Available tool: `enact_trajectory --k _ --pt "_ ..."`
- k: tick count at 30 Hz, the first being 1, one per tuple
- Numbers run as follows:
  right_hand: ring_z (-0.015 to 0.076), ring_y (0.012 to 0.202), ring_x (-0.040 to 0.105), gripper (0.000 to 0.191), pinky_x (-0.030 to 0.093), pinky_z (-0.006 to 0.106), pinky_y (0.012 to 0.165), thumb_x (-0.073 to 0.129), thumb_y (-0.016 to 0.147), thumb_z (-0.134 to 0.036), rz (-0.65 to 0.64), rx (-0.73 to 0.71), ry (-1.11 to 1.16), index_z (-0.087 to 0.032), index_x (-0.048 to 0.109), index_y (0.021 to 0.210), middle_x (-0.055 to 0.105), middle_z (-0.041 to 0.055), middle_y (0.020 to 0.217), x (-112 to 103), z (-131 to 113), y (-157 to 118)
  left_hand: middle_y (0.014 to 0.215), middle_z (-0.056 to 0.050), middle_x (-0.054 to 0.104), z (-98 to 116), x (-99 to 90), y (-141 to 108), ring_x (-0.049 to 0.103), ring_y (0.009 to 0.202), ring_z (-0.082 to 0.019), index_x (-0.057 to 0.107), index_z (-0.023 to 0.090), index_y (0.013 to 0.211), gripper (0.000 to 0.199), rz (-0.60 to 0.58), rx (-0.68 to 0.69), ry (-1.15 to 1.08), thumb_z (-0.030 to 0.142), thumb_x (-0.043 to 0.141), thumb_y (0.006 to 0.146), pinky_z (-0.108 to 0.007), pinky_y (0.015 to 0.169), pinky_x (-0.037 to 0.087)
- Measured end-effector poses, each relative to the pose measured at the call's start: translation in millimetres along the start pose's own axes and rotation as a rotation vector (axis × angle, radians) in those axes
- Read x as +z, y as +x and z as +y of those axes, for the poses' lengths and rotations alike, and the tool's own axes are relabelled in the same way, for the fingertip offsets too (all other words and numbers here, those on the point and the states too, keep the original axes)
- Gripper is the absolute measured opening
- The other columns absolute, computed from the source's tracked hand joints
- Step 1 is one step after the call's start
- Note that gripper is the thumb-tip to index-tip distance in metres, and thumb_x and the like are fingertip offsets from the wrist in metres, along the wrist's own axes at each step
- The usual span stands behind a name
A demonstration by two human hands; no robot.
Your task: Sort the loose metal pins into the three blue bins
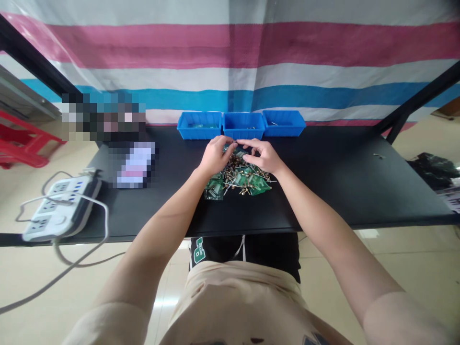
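A heap of small metal parts (245, 190) mixed with green plastic packets (259, 186) lies on the black table. My left hand (216, 155) is over the heap's far left side, fingers curled, its thumb and index finger close together at something small that I cannot make out. From the right, my right hand (263, 155) reaches over the heap with its fingers apart, the index fingertip close to the left hand's fingertips. Just beyond both hands stand a left blue bin (200, 132), a middle blue bin (243, 133) and a right blue bin (285, 130), each with small items inside.
A white power strip (59, 206) with grey cables sits at the table's left edge, near a phone (135, 165). Small bits (378, 156) lie far right on the table. A red stool (28, 143) stands on the left. Striped sheeting (161, 45) hangs behind.
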State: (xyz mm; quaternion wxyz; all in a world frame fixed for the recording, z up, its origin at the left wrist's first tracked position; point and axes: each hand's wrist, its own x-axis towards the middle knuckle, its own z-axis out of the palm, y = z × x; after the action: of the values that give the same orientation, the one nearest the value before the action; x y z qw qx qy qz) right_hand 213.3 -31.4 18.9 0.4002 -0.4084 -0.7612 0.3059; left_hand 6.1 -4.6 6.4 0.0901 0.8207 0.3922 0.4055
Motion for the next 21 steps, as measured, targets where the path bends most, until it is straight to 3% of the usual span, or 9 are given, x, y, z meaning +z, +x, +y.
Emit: enact_trajectory --k 4,14,21 --pt "0.0234 0.099 0.059 0.057 0.049 0.035 0.077 0.063 0.077 -0.033 -0.044 -0.057 -0.024 -0.023 0.065 0.133 0.068 0.0086 0.125 -0.5 -3.8 -0.1 0.094 -0.008 0.070 -0.5 0.2 -0.2 0.063 0.092 -0.021 0.064 0.018 0.097 0.022 -0.019 0.004 0.018 0.037 0.051 0.099 -0.036 0.085 0.050" --pt "0.0243 0.102 0.060 0.061 0.052 0.038 0.081 0.062 0.078 -0.029 -0.065 -0.076 -0.126 -0.020 0.062 0.138 0.066 0.0093 0.131 -0.1 -7.1 -0.9 0.089 -0.008 0.069 -0.4 0.1 0.3 0.062 0.088 -0.021 0.065 0.018 0.093 0.024 -0.022 0.018 0.034 0.037 0.051 0.098 -0.037 0.084 0.050" --pt "0.0286 0.113 0.060 0.061 0.052 0.046 0.095 0.062 0.080 -0.028 -0.069 -0.181 -0.204 -0.020 0.060 0.140 0.065 0.0102 0.133 1.3 -1.2 -2.0 0.091 -0.008 0.070 -0.5 0.1 0.2 0.063 0.089 -0.022 0.065 0.018 0.093 0.025 -0.051 0.013 0.048 0.037 0.051 0.098 -0.038 0.084 0.051"
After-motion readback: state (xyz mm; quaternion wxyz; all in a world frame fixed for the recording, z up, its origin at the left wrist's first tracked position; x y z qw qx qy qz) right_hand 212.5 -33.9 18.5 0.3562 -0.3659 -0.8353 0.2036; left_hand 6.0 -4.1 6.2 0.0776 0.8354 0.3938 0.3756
